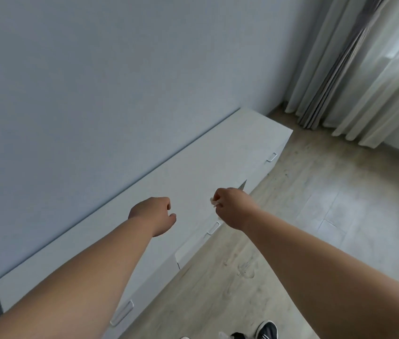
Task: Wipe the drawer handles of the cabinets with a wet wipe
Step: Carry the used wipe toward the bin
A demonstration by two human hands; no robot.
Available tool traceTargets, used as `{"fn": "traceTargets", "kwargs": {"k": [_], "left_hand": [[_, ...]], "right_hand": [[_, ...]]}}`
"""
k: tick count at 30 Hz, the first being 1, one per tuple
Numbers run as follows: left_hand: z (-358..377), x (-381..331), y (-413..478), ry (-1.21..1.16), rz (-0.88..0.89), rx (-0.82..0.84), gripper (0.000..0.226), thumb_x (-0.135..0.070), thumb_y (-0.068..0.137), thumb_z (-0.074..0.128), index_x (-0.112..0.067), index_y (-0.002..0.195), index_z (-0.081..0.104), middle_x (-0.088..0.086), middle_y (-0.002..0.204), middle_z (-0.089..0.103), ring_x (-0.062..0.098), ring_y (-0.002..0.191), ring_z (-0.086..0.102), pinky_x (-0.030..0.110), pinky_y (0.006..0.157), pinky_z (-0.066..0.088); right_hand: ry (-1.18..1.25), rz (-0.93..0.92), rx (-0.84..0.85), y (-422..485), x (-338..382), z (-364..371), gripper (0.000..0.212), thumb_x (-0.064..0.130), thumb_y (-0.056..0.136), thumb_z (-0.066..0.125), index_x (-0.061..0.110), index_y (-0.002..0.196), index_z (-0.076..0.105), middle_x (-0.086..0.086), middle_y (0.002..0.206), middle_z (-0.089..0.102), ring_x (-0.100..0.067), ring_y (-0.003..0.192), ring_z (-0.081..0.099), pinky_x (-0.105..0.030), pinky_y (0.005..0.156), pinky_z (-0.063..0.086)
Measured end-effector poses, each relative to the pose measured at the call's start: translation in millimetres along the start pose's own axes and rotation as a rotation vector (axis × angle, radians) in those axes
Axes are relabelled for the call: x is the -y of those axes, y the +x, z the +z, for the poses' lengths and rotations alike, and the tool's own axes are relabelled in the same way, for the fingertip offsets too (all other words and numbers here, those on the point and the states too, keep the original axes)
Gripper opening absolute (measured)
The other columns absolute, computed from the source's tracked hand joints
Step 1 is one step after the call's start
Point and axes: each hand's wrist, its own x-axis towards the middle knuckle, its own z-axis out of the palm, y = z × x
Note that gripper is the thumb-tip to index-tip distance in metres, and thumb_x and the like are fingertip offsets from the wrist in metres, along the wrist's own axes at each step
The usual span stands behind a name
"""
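A long low white cabinet runs along the blue-grey wall. Three white loop handles show on its front: a far one, a middle one and a near one. My right hand hovers just above the middle handle and pinches a small crumpled white wet wipe between its curled fingers. My left hand hangs over the cabinet top with fingers curled downward, and nothing shows in it. The middle drawer front stands slightly out from the cabinet line.
Pale wood-look floor lies to the right of the cabinet. Grey and sheer white curtains hang in the far right corner. A dark shoe with white stripes shows at the bottom edge.
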Motion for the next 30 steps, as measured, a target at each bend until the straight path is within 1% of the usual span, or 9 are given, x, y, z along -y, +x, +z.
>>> {"fn": "traceTargets", "kwargs": {"k": [4, 7, 12, 15, 18, 20, 23, 27, 30], "left_hand": [[-5.4, 19.3, -32.8, 0.016, 0.028, -0.038, 0.04, -0.053, 0.099, 0.049, -0.032, 0.133, 0.055, -0.009, 0.124, 0.064, 0.019, 0.107, 0.063, 0.032, 0.082, 0.051], [-0.8, 33.7, -61.9, 0.028, 0.02, -0.054, 0.04, -0.053, 0.1, 0.048, -0.032, 0.134, 0.054, -0.009, 0.122, 0.065, 0.02, 0.107, 0.064, 0.032, 0.082, 0.051], [25.3, 63.9, -116.2, -0.041, -0.106, -0.054, 0.04, -0.053, 0.1, 0.049, -0.032, 0.133, 0.056, -0.008, 0.126, 0.064, 0.021, 0.109, 0.064, 0.033, 0.086, 0.052], [44.3, 74.9, -153.6, -0.057, -0.204, -0.053, 0.039, -0.052, 0.101, 0.049, -0.031, 0.133, 0.056, -0.007, 0.127, 0.065, 0.023, 0.112, 0.063, 0.032, 0.084, 0.044], [70.7, 77.4, -193.0, -0.122, -0.307, -0.05, 0.039, -0.052, 0.101, 0.049, -0.03, 0.132, 0.057, -0.005, 0.128, 0.064, 0.024, 0.113, 0.063, 0.032, 0.085, 0.043], [89.4, 77.7, -217.6, -0.143, -0.334, -0.046, 0.038, -0.051, 0.101, 0.049, -0.03, 0.132, 0.057, -0.005, 0.128, 0.064, 0.023, 0.114, 0.062, 0.032, 0.086, 0.043], [120.4, 82.2, -253.1, -0.085, -0.34, -0.005, 0.037, -0.049, 0.102, 0.045, -0.027, 0.13, 0.057, -0.004, 0.124, 0.065, 0.023, 0.111, 0.062, 0.036, 0.093, 0.04], [157.4, 98.8, -308.8, -0.009, -0.331, 0.055, 0.034, -0.045, 0.101, 0.042, -0.024, 0.123, 0.058, -0.001, 0.113, 0.067, 0.024, 0.095, 0.061, 0.038, 0.081, 0.037], [178.8, 124.3, -350.5, -0.064, -0.389, 0.066, 0.036, -0.045, 0.102, 0.043, -0.024, 0.129, 0.056, -0.001, 0.119, 0.065, 0.024, 0.104, 0.063, 0.037, 0.08, 0.04]], "right_hand": [[-0.001, -0.018, -0.02, -19.6, 34.2, -1.9, 0.024, 0.022, 0.09, 0.048, 0.028, 0.108, 0.063, 0.007, 0.105, 0.064, -0.019, 0.095, 0.06, -0.031, 0.075, 0.053], [0.014, -0.046, 0.01, -33.7, 53.8, 2.0, 0.02, 0.023, 0.089, 0.046, 0.032, 0.102, 0.059, 0.009, 0.102, 0.064, -0.018, 0.091, 0.065, -0.035, 0.077, 0.057], [0.004, -0.139, 0.047, -56.7, 84.8, 17.4, 0.017, 0.019, 0.089, 0.045, 0.031, 0.096, 0.054, 0.014, 0.097, 0.059, -0.017, 0.091, 0.063, -0.03, 0.068, 0.05], [0.009, -0.185, 0.09, -78.0, 98.5, 31.6, 0.022, 0.016, 0.088, 0.044, 0.03, 0.1, 0.056, 0.017, 0.096, 0.056, -0.016, 0.09, 0.064, -0.03, 0.068, 0.052], [0.037, -0.239, 0.169, -102.6, 105.2, 52.0, 0.022, 0.017, 0.086, 0.042, 0.033, 0.095, 0.054, 0.016, 0.106, 0.063, -0.015, 0.09, 0.067, -0.035, 0.073, 0.058], [0.016, -0.281, 0.2, -116.9, 111.1, 67.8, 0.021, 0.017, 0.086, 0.043, 0.032, 0.095, 0.054, 0.015, 0.107, 0.064, -0.016, 0.092, 0.064, -0.034, 0.074, 0.056], [-0.004, -0.348, 0.236, -139.6, 126.5, 91.6, 0.022, 0.016, 0.089, 0.046, 0.028, 0.103, 0.059, 0.014, 0.098, 0.06, -0.018, 0.092, 0.06, -0.031, 0.07, 0.049], [-0.042, -0.424, 0.311, -178.0, 159.2, 129.1, 0.02, 0.017, 0.092, 0.048, 0.027, 0.105, 0.059, 0.011, 0.095, 0.06, -0.018, 0.09, 0.059, -0.032, 0.069, 0.05], [-0.068, -0.477, 0.39, -208.4, 189.9, 155.8, 0.02, 0.019, 0.093, 0.046, 0.029, 0.105, 0.057, 0.01, 0.101, 0.065, -0.017, 0.09, 0.064, -0.033, 0.071, 0.055]]}}
